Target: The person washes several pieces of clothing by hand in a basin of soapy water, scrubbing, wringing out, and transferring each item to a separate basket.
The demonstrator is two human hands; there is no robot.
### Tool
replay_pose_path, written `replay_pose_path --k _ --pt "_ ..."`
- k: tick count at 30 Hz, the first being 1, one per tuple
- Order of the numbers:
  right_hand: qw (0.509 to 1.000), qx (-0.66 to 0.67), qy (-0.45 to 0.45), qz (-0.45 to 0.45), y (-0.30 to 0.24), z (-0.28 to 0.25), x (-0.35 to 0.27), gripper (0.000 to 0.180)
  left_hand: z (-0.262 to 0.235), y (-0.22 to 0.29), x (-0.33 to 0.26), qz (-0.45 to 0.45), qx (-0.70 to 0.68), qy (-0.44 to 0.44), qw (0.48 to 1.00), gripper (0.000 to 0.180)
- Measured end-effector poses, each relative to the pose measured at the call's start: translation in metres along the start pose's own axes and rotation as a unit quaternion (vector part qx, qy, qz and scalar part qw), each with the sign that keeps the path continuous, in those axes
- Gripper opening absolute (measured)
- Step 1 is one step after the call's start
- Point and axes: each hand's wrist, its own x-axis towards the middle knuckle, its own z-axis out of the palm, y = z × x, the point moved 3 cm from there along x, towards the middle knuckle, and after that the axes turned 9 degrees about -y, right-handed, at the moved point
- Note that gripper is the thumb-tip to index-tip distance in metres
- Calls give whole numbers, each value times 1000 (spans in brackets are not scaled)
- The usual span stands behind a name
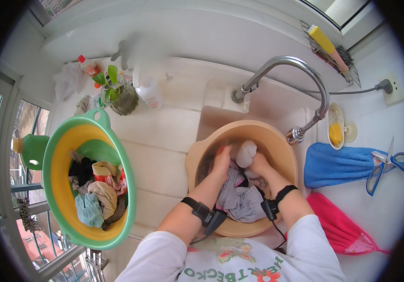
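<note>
While a pale bundle (246, 154) of cloth was held up near the far side of a tan basin (284, 152), a grey garment (244, 199) was left heaped below it, nearer the body. The bundle appeared to be grasped by the fingers of the right hand (259, 163), which were partly hidden by it; the left hand (222, 160) was set close by at its left, its fingers blurred and half hidden, so whether anything was gripped there could not be told. Dark straps (202, 211) were worn around both forearms. The basin was set at the sink (277, 110), with the end of a chrome faucet (324, 89) bent over its right rim; no running stream could be made out. To the left, along the counter (173, 134), a second heap of clothes (103, 192) was held in a green and yellow tub (61, 145). The hand laundering was judged to be under way and not finished: the pieces in the basin were being handled, none had been spread or hung within view, and whether the heap in the tub was waiting or had been dealt with could not be decided. Farther out, a leafy plant (123, 99) and a white bottle (149, 92) were placed by the wall, while a blue towel (331, 164), scissors (388, 160) and a red towel (333, 225) were seen at the right.
</note>
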Motion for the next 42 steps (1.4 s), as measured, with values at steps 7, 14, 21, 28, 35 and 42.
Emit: replay_pose_path --k 7,14,21,28,35,42 --pt "948 201 153 -195 -89 -97 -131 41 22 33 -32 28 -38 -16 999 62" --pt "822 425 163 -341 -155 -158 -236 67 25 11 -1 9 -84 -226 970 76" --pt "810 472 54 -343 -141 -146 -243 64 52 59 -85 -68 -297 -444 843 92" --pt "888 -268 300 -222 -181 -76 -209 50 54 52 -81 -44 -365 -457 810 67" --pt "916 -119 303 -236 -162 -49 -157 57 53 54 -80 14 -328 -402 855 48" --pt "890 -8 405 -211 -125 -36 -117 50 43 26 -54 -1 -171 -280 945 37"
